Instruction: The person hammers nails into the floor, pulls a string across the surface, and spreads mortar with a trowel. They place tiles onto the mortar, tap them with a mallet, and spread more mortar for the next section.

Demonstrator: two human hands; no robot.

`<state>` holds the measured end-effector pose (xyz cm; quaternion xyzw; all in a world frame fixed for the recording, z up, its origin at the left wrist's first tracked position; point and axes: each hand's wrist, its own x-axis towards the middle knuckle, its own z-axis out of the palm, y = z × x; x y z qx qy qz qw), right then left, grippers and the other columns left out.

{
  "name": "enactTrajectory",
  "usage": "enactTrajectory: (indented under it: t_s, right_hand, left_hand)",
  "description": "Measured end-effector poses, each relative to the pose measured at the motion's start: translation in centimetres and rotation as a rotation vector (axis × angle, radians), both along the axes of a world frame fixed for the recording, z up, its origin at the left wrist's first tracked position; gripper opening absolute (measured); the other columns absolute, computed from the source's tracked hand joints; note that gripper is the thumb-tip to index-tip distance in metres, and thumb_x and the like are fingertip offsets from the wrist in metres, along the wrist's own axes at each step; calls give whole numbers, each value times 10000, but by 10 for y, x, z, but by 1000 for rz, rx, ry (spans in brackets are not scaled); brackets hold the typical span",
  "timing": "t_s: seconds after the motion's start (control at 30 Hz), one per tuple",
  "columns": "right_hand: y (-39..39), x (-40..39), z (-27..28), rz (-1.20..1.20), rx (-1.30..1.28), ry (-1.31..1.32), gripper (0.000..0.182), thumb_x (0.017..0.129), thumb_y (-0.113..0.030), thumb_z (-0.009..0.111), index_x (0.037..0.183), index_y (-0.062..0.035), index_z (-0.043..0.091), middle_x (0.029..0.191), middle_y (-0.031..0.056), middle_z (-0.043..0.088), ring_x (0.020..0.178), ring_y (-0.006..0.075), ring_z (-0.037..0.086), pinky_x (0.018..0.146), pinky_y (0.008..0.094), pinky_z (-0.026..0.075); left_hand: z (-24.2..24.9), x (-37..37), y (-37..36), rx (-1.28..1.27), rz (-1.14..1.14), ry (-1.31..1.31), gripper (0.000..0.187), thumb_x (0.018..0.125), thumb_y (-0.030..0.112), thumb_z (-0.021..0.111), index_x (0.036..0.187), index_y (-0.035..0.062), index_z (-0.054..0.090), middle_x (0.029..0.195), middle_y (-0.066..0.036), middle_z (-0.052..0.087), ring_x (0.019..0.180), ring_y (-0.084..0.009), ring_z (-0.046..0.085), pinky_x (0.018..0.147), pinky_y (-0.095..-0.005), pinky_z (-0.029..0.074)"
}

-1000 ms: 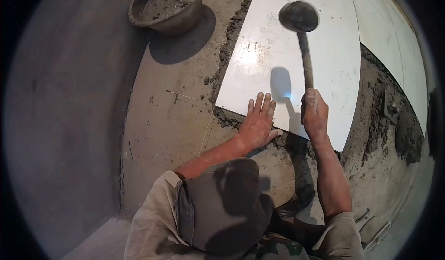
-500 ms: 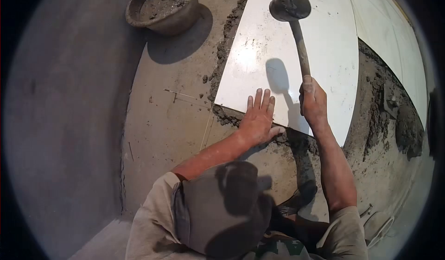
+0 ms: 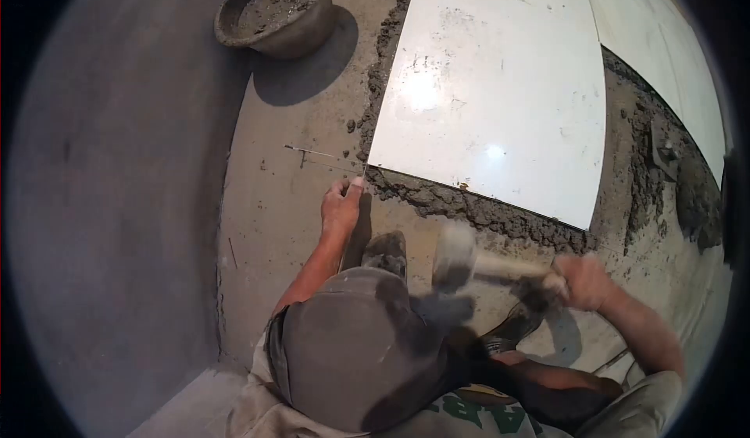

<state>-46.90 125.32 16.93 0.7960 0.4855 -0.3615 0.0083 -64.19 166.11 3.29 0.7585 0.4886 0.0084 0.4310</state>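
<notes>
My left hand [image 3: 342, 206] is at the near left corner of the large white tile [image 3: 492, 102], its thumb and fingers closed at a thin string [image 3: 366, 174] there. My right hand [image 3: 584, 282] grips the handle of a mallet [image 3: 455, 257], blurred by motion, over the floor on the near side of the tile. Grey mortar [image 3: 484, 211] shows along the tile's near edge and its left edge.
A bucket of mortar [image 3: 293, 16] stands on the floor at the upper left. A trowel [image 3: 664, 153] lies on mortar at the right, beside another white tile [image 3: 664, 55]. A grey wall [image 3: 117, 165] rises at the left.
My left hand has left the tile's surface and moved left to its corner, closing there. My right hand has brought the mallet down and toward me, off the tile.
</notes>
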Motion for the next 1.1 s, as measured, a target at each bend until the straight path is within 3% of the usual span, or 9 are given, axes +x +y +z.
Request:
enactTrajectory:
  t_s: [0.03, 0.13, 0.17, 0.27, 0.47, 0.63, 0.83, 0.97, 1.1]
  right_hand:
    - [-13, -16, -10, 46, -28, -21, 507, 923, -550, 441, 864, -56, 536, 708, 142, 594, 622, 350, 625, 555, 451, 484]
    - [-38, -59, -45, 29, -47, 8, 455, 918, -514, 482, 875, -66, 545, 718, 120, 605, 609, 331, 627, 544, 446, 491]
    - [-42, -67, -51, 22, -64, 3, 455, 918, -514, 482, 875, -66, 545, 718, 120, 605, 609, 331, 627, 544, 446, 491]
    - [-40, -90, -61, 12, 71, 54, 401, 898, -475, 532, 939, -76, 545, 790, 130, 618, 649, 334, 635, 554, 441, 500]
    - [-49, -107, -76, 74, 51, 212, 302, 880, -352, 575, 1046, -100, 561, 902, 146, 602, 816, 324, 627, 644, 438, 514]
    - [-49, -52, -77, -232, 5, -91, 295, 806, -212, 624, 1064, -105, 526, 972, 144, 548, 860, 351, 607, 674, 462, 502]
    - [-71, 14, -54, -469, 18, -412, 227, 802, -139, 603, 994, -90, 491, 970, 146, 511, 874, 357, 601, 674, 470, 501]
    - [-93, 30, -73, -492, -68, -475, 308, 775, -90, 587, 1069, -92, 492, 1026, 143, 511, 962, 350, 588, 738, 452, 510]
    - [-102, 36, -79, -441, -125, -510, 189, 785, -60, 574, 963, -76, 511, 1002, 128, 529, 947, 326, 600, 716, 432, 529]
  left_hand:
    - [-7, 2, -1, -160, 133, -122, 439, 867, 423, 633, 914, -12, 602, 849, -94, 630, 775, -205, 572, 707, -371, 454]
    - [-2, 23, -5, -198, 310, -116, 491, 856, 478, 641, 852, -10, 587, 768, -42, 600, 701, -143, 523, 638, -342, 440]
    - [-34, 20, 9, -288, 373, -220, 412, 852, 418, 676, 813, 20, 579, 747, -32, 595, 653, -130, 529, 593, -312, 445]
    - [-20, 26, 8, -468, 419, -448, 313, 837, 325, 718, 811, 45, 581, 746, -28, 593, 634, -113, 534, 561, -279, 443]
    - [-20, 26, 11, -498, 434, -413, 308, 815, 265, 744, 926, 27, 582, 802, -40, 604, 685, -133, 574, 607, -280, 473]
    - [-35, 23, 27, -575, 401, -445, 348, 809, 281, 750, 969, 15, 591, 853, -65, 621, 761, -183, 594, 695, -326, 489]
    - [-40, 14, 31, -621, 338, -485, 241, 855, 237, 703, 937, 33, 604, 848, -64, 644, 745, -158, 610, 681, -298, 497]
    - [-27, 17, 19, -600, 334, -501, 204, 870, 241, 688, 892, 61, 594, 806, -46, 631, 703, -145, 593, 673, -291, 491]
    - [-18, 28, 12, -571, 429, -551, 192, 880, 249, 676, 875, 80, 587, 751, -32, 603, 678, -138, 568, 644, -285, 475]
